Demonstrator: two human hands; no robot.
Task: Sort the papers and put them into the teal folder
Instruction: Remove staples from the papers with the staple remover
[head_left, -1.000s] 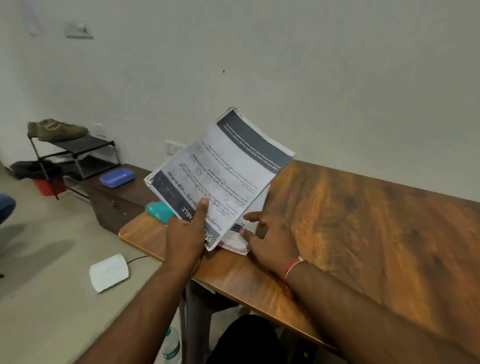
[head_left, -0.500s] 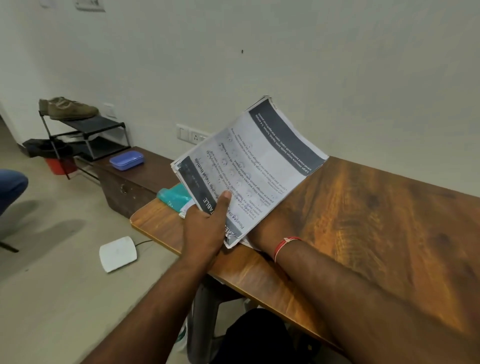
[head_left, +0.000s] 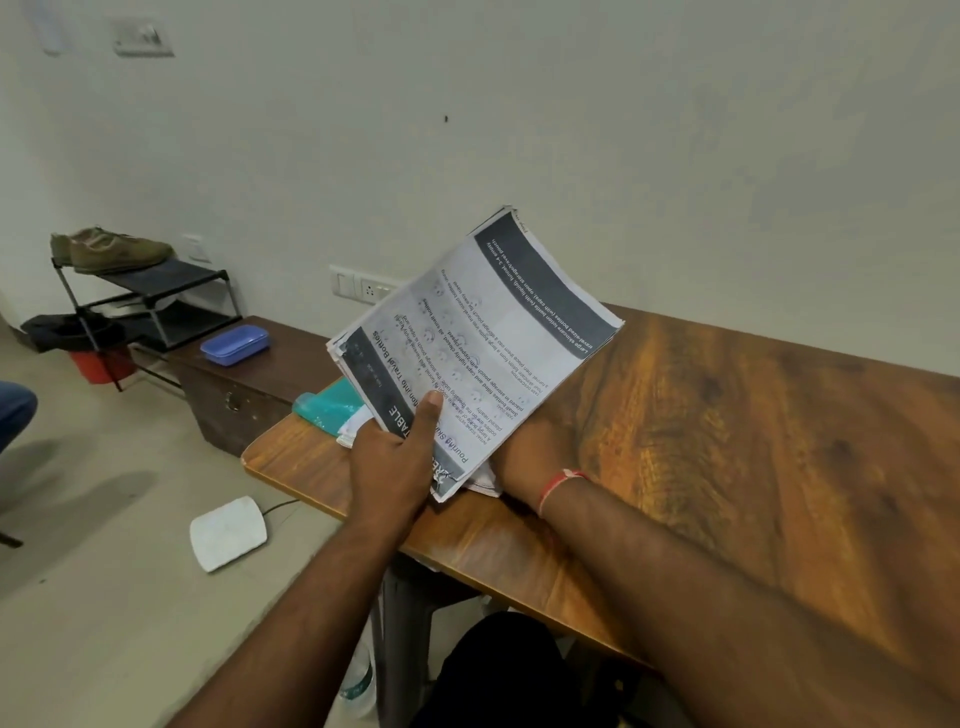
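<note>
Gripping one paper stack (head_left: 483, 332), left hand (head_left: 387, 467) near one teal folder (head_left: 324, 408).

- The top sheet (head_left: 478, 353) shows "TABLE" in white capitals on a dark band.
- Its heading reads "Pouring Sk…" and "…into Travel Bottles"; the small print is mostly illegible.

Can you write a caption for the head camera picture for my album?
Left hand grips a stack of printed papers above the wooden table, teal folder lying behind.

One teal folder (head_left: 324, 408), two shoes (head_left: 119, 252)
</note>
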